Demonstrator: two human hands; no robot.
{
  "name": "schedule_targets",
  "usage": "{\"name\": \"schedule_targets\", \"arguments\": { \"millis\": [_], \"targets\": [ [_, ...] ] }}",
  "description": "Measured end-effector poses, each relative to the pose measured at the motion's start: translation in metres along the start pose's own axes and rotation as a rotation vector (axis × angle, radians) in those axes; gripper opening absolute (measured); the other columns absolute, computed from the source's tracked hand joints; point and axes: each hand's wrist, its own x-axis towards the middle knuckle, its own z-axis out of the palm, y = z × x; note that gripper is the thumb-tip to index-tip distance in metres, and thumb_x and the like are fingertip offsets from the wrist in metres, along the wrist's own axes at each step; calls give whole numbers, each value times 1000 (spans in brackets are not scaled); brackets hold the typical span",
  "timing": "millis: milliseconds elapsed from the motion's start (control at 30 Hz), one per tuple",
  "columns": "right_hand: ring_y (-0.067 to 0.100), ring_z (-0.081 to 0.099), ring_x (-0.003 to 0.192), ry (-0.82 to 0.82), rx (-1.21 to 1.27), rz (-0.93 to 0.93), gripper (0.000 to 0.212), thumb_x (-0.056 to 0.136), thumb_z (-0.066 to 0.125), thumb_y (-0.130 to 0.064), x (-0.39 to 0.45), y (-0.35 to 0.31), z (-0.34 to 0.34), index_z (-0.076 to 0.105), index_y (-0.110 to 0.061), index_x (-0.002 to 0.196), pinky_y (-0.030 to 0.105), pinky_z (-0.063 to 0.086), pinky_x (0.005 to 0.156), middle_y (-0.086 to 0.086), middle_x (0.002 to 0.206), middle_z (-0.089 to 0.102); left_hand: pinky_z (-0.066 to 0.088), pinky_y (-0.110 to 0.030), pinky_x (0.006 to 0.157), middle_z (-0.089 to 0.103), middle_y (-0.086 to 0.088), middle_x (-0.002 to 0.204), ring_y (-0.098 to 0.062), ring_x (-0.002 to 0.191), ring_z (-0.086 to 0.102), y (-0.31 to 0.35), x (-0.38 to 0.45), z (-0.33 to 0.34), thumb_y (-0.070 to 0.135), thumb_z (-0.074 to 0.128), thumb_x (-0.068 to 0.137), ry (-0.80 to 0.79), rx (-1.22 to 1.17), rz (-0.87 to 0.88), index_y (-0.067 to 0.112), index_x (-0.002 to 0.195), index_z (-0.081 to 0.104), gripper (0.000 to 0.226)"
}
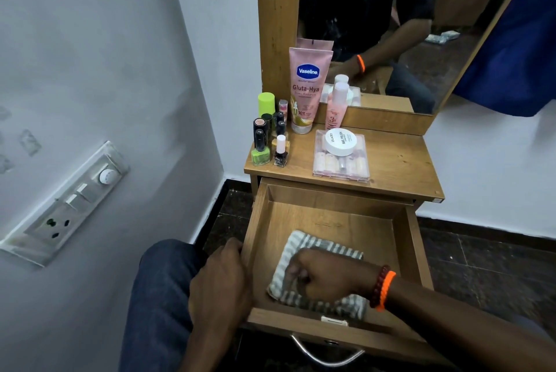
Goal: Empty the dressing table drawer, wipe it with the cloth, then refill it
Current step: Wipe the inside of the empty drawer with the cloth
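Gripping the cloth (316, 272) on the drawer (331, 218) floor, the right hand (328, 275) wiped; left hand (222, 275) clasped the drawer's side, likely bracing it.

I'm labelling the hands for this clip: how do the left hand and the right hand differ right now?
The left hand is outside the drawer, holding its left wall; the right hand is inside it. The left hand touches only wood, while the right hand is curled on the striped cloth on the drawer floor. The right wrist wears red and orange bands; the left wrist shows none. Both are bare.
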Motion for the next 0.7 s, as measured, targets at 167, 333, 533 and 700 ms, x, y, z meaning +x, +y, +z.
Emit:
{"name": "schedule_targets", "arguments": {
  "millis": [167, 333, 533, 700],
  "targets": [
    [29, 67, 89, 8, -61, -8, 20, 85, 54, -7, 36, -27, 12, 72, -10, 93, 42, 58, 80, 12, 93, 73, 43, -31, 56, 59, 9, 84, -8, 67, 55, 2, -1, -2, 31, 43, 98, 10, -31, -5, 33, 93, 53, 11],
    [34, 62, 104, 47, -75, 6, 29, 88, 52, 0, 27, -28, 27, 71, 3, 110, 42, 54, 92, 20, 115, 67, 35, -28, 51, 58, 11, 81, -6, 64, 52, 3, -1, -3, 32, 46, 99, 18, -16, 10, 33, 91, 53, 11],
    [26, 70, 95, 29, -47, 86, 22, 93, 56, -7, -18, 4, 11, 76, 2, 98, 33, 54, 86, 18, 102, 77, 49, -34, 64, 64, 12, 102, -13, 82, 63, -1, 0, -2, 22, 43, 98, -21, 21, 14, 38, 109, 53, 22],
    [21, 57, 56, 12, -108, 0, 26, 82, 51, 2, -34, 22, -6, 68, 4, 63, 34, 52, 68, 20, 65, 69, 54, -37, 72, 64, 9, 109, -14, 86, 62, 2, -2, -4, 20, 37, 99, -41, -5, 12, 37, 114, 52, 26]
  ]
}}
